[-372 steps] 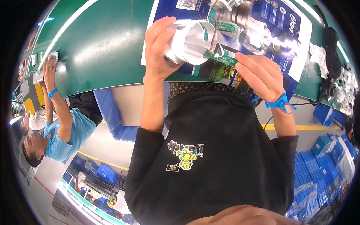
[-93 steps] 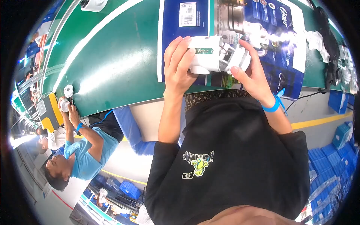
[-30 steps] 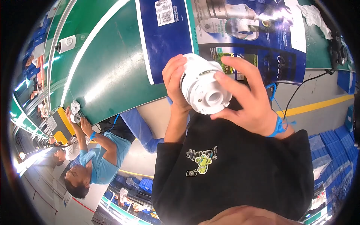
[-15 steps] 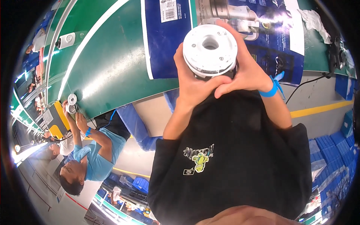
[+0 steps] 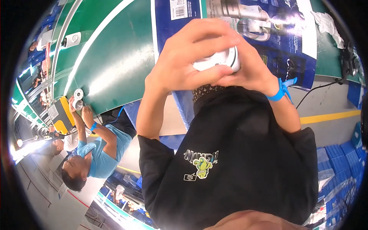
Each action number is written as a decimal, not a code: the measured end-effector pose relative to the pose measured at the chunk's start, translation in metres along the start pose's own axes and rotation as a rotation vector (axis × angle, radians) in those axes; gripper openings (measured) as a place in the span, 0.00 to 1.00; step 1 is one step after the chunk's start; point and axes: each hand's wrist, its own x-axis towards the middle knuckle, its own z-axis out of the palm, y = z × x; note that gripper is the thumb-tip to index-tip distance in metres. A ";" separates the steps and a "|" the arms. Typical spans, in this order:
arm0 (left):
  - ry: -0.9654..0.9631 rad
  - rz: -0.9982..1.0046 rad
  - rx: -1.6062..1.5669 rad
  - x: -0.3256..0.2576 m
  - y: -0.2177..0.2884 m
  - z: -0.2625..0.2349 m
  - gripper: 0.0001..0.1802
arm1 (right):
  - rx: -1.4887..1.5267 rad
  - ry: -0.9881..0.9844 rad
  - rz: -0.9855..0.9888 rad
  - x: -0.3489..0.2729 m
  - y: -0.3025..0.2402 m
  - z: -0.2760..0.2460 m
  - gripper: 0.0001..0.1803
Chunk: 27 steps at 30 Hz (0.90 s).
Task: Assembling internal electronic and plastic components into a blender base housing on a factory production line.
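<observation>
Between my two hands is a round white plastic part (image 5: 216, 60), tilted and largely covered by fingers. My left hand (image 5: 188, 53) wraps over its top and near side, thumb lying across the front. From the right, my right hand (image 5: 249, 63) grips the other side; a blue band (image 5: 281, 89) circles that wrist. A dark line runs round the part's right rim. Beneath the hands and beyond them lies a blue printed sheet (image 5: 291, 73) with a picture of an appliance on it.
The green bench (image 5: 119, 57) stretches left. There a co-worker in a light blue shirt (image 5: 101, 145) holds a similar white part (image 5: 78, 99) by a yellow and black box (image 5: 61, 115). A crumpled white bag (image 5: 327, 28) and black cable (image 5: 322, 81) are at right. Blue crates (image 5: 341, 161) stand lower right.
The white part, earlier held with its flat holed face showing, is now tilted and mostly covered. My left hand has moved from its left side up over it.
</observation>
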 end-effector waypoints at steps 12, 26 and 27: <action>-0.219 -0.136 0.061 0.013 0.021 0.005 0.54 | 0.196 0.113 0.093 -0.016 0.011 -0.009 0.66; 0.425 -0.380 -0.173 -0.069 0.083 0.072 0.66 | 1.014 -0.271 0.649 -0.033 -0.002 0.007 0.66; 0.475 -0.400 -0.220 -0.079 0.087 0.077 0.67 | 0.950 -0.335 0.689 -0.034 -0.003 0.009 0.64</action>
